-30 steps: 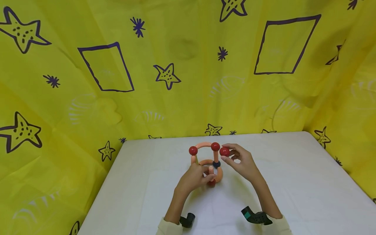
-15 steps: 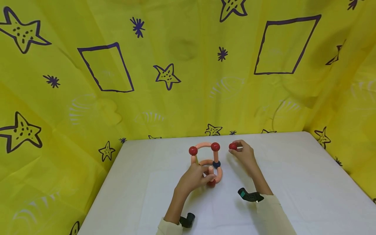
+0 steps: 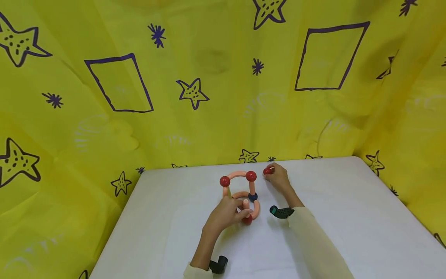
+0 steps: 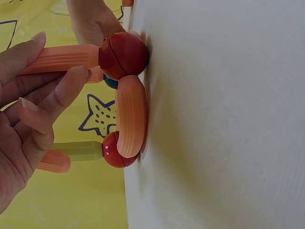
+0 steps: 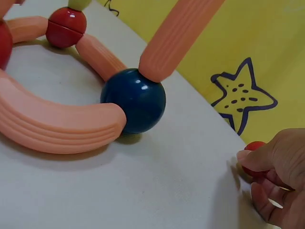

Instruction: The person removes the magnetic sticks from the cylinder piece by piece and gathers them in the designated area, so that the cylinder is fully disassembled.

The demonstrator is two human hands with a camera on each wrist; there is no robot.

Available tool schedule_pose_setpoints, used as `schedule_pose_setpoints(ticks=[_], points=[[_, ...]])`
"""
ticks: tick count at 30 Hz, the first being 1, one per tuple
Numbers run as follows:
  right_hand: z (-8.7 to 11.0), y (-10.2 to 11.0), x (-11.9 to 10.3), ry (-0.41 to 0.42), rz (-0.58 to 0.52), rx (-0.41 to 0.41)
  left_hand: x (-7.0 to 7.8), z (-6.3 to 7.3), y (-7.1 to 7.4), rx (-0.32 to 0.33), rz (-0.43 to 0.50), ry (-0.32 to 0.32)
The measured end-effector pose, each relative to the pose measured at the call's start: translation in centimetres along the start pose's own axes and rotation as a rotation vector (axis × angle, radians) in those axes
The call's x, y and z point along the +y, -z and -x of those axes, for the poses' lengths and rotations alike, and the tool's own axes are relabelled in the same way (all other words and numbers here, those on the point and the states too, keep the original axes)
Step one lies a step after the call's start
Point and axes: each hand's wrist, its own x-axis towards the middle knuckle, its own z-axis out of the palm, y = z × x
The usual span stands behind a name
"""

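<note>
A toy frame of chunky sticks and balls stands on the table. Its base is a ring of curved peach sticks (image 5: 62,119) joined by red balls and one dark blue ball (image 5: 134,100). Higher up, a peach arch (image 3: 238,174) links two red balls (image 3: 251,176). My left hand (image 3: 223,215) pinches a short upright peach stick (image 4: 66,58) that rises from the front red ball (image 4: 124,55). Beyond the frame at the right, my right hand (image 3: 280,179) holds a loose red ball (image 3: 267,171) between thumb and fingers, low over the tabletop.
The white table (image 3: 324,217) ends at the back against a yellow cloth (image 3: 209,128) with star drawings. A yellow-green stick (image 4: 78,150) stands upright from another base ball. Black wrist cameras (image 3: 218,265) sit on both forearms.
My right hand has carried the loose red ball from beside the upper right ball back toward the far edge and down. My left hand keeps its hold. The head view has shifted slightly.
</note>
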Motion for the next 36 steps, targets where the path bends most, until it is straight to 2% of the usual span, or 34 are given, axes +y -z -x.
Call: schedule_pose_setpoints(ticks=[6, 15, 31, 36], points=[[-0.84, -0.44, -0.36, 0.020, -0.005, 0.020, -0.18, 0.15, 0.23, -0.003, 0.016, 0.013], [-0.46, -0.47, -0.34, 0.069, 0.024, 0.047, -0.14, 0.21, 0.36, -0.002, 0.025, 0.002], [-0.46, -0.33, 0.18, 0.067, 0.024, 0.012, -0.09, 0.02, 0.21, -0.015, 0.019, 0.040], [-0.54, -0.25, 0.04, 0.034, 0.014, -0.012, -0.11, 0.08, 0.26, -0.034, 0.061, 0.056]])
